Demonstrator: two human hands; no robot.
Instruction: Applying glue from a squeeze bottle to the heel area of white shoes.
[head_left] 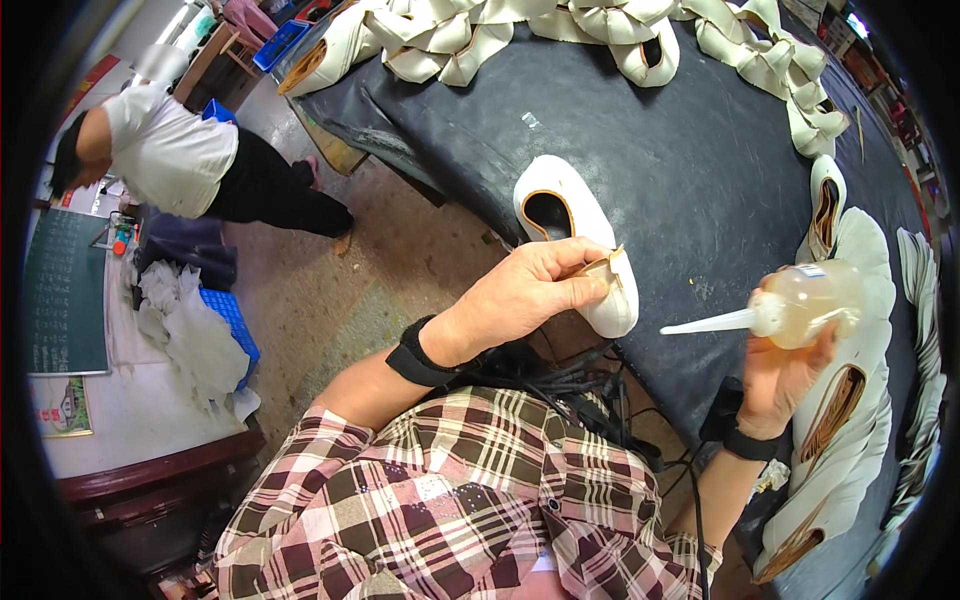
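A white shoe upper (590,208) with a tan-edged opening lies near the edge of the dark-covered table (720,150), its lower end at the rim. My left hand (535,290) pinches the folded tan edge at this lower end between thumb and fingers. To the right, my right hand (785,375) is wrapped round a clear squeeze bottle (825,295) of pale yellowish liquid. The bottle is tilted onto its side. Its long white nozzle points left toward the shoe upper, with a gap between them.
Overlapping white shoe uppers (440,45) line the table's far side. Further stacked uppers (860,330) run down the right, close to my right hand. Black cables (560,385) hang by my waist. At left, a person (180,155) bends beside a white-topped desk (150,420).
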